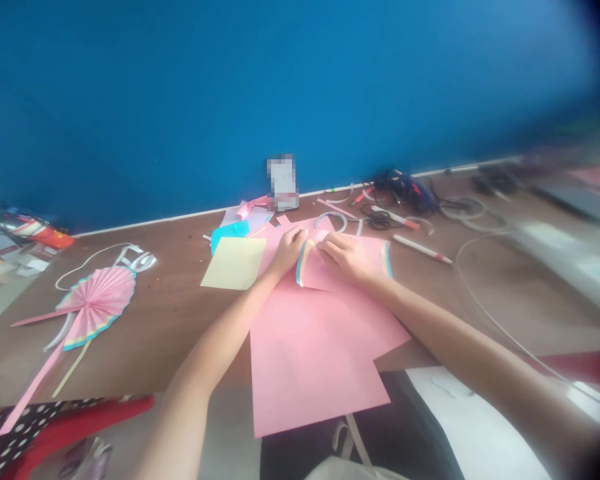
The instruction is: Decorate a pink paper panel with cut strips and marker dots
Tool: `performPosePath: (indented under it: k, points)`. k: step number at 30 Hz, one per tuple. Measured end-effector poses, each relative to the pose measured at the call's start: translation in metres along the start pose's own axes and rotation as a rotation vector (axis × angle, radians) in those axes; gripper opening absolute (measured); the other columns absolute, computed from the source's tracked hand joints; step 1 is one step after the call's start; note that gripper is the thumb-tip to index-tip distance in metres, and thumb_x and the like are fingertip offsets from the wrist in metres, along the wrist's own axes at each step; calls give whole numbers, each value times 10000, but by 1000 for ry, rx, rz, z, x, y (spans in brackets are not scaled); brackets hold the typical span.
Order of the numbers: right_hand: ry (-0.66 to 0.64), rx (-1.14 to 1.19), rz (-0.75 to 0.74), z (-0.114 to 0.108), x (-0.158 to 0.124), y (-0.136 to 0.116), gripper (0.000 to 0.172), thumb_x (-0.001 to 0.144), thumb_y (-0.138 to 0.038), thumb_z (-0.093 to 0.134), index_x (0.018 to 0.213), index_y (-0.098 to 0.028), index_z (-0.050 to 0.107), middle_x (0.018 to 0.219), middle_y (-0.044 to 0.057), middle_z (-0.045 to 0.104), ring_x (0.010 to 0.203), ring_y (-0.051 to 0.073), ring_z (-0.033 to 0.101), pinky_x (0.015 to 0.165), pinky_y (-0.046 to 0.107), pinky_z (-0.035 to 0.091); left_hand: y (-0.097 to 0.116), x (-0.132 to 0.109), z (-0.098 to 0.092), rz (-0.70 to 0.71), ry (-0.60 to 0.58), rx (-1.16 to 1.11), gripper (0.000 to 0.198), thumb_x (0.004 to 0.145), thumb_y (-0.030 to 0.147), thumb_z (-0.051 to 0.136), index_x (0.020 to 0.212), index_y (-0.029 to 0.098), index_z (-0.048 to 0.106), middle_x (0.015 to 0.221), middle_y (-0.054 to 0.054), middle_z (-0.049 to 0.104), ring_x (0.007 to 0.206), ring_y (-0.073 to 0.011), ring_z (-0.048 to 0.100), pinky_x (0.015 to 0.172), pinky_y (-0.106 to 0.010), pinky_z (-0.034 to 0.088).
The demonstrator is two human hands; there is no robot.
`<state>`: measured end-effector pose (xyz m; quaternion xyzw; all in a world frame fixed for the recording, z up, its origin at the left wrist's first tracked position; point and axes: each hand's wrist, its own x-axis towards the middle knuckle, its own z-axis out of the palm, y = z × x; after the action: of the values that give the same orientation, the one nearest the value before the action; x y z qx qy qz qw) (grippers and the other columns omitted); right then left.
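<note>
Near the middle of the desk, my left hand (289, 252) is closed in a pinch on the edge of a pink paper strip (311, 270) with blue and cream borders. My right hand (345, 255) is closed too, its fingers pressed on the same piece just to the right. Another blue and cream border shows beyond my right hand. Beneath both hands lie large pink sheets (315, 360), which hang over the desk's front edge. A pale yellow sheet (235, 263) lies left of my left hand.
A pleated pink paper fan (103, 300) lies at the left. A phone-like device (283, 181) leans on the blue wall. Blue paper (230, 233), dark cables (400, 190), a white pencil-like stick (423, 249) and a long white cable (473, 293) are around the desk (180, 320).
</note>
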<state>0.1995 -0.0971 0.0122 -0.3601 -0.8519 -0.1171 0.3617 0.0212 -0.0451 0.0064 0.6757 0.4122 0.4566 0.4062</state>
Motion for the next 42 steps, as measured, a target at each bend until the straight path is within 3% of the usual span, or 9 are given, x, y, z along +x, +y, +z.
performPosePath:
  k: [16, 23, 28, 34, 37, 42]
  points:
    - [-68, -6, -105, -10, 2, -7, 173, 945, -140, 389, 893, -178, 550, 802, 55, 572, 685, 158, 484, 627, 292, 346, 2, 0, -3, -4, 135, -121, 406, 872, 513, 524, 664, 194, 381, 672, 16, 383, 642, -111, 380, 619, -244, 351]
    - [-10, 44, -137, -8, 2, -7, 113, 938, -140, 404, 903, -186, 501, 809, 58, 570, 691, 169, 497, 643, 296, 378, 3, -4, -4, -1, 174, -71, 430, 889, 557, 476, 666, 200, 388, 678, 2, 398, 657, -125, 428, 633, -262, 399]
    - [36, 51, -182, -2, 0, -5, 86, 924, -124, 429, 948, -184, 485, 831, 64, 586, 697, 169, 506, 630, 295, 391, 5, -8, -8, -10, 180, 40, 360, 927, 514, 422, 797, 198, 536, 855, -73, 545, 887, -191, 542, 823, -320, 467]
    - [104, 62, -226, -1, 0, -7, 113, 914, -108, 419, 970, -184, 481, 850, 75, 589, 715, 168, 532, 615, 294, 400, 6, -8, -9, -56, 192, 132, 265, 946, 410, 422, 908, 199, 576, 1028, -126, 596, 1133, -240, 514, 997, -361, 428]
    - [150, 96, -259, -2, 1, -7, 136, 891, -90, 426, 975, -185, 473, 859, 81, 594, 731, 172, 546, 621, 291, 421, 3, -5, -8, -77, 223, 86, 266, 950, 406, 424, 878, 193, 565, 997, -114, 595, 1070, -225, 538, 963, -345, 444]
    - [225, 234, -260, 0, -2, -6, 158, 860, -80, 421, 950, -208, 443, 881, 92, 595, 753, 179, 567, 638, 303, 456, -9, 0, -7, -89, 287, -30, 319, 947, 467, 410, 847, 187, 527, 822, -46, 524, 831, -164, 538, 753, -298, 464]
